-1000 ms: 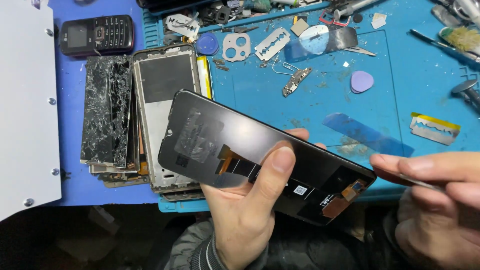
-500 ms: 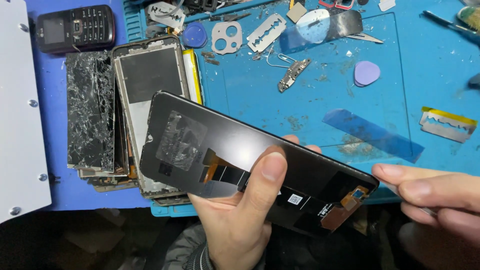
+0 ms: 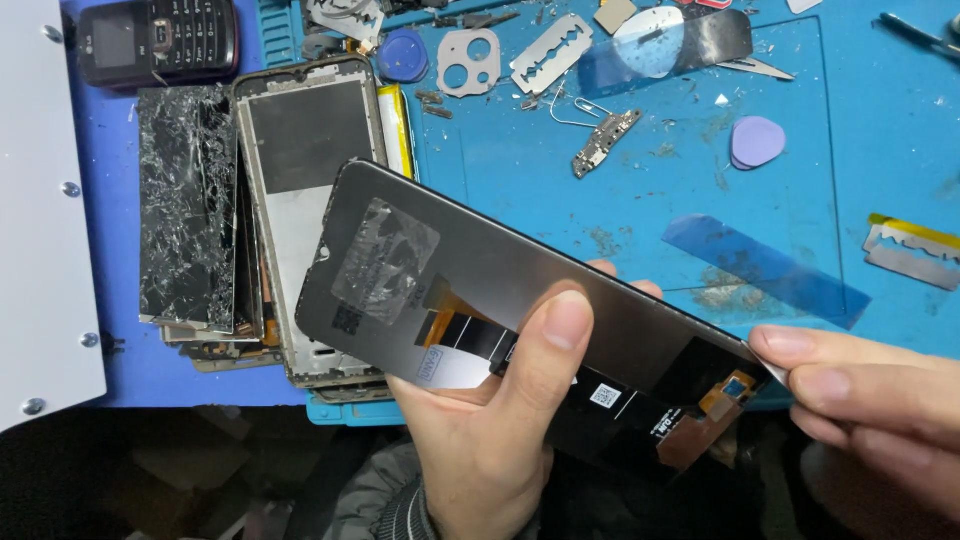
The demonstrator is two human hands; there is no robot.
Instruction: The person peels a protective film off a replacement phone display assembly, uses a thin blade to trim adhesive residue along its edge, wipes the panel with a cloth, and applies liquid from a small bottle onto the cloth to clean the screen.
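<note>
A left hand [image 3: 490, 430] holds a dark phone display panel [image 3: 520, 310] tilted across the middle of the frame, back side up, thumb pressed on it. At lower right, the right hand [image 3: 880, 410] pinches the panel's lower right corner. On the blue counter [image 3: 500, 170] at upper left lie a shattered screen [image 3: 188, 205], a phone frame [image 3: 310, 170] and a keypad phone [image 3: 155, 40]; a razor blade [image 3: 552, 52] lies at top centre.

Two hands [image 3: 480, 440], one screen panel [image 3: 500, 300], two razor blades [image 3: 551, 53], one keypad phone [image 3: 160, 40]
</note>
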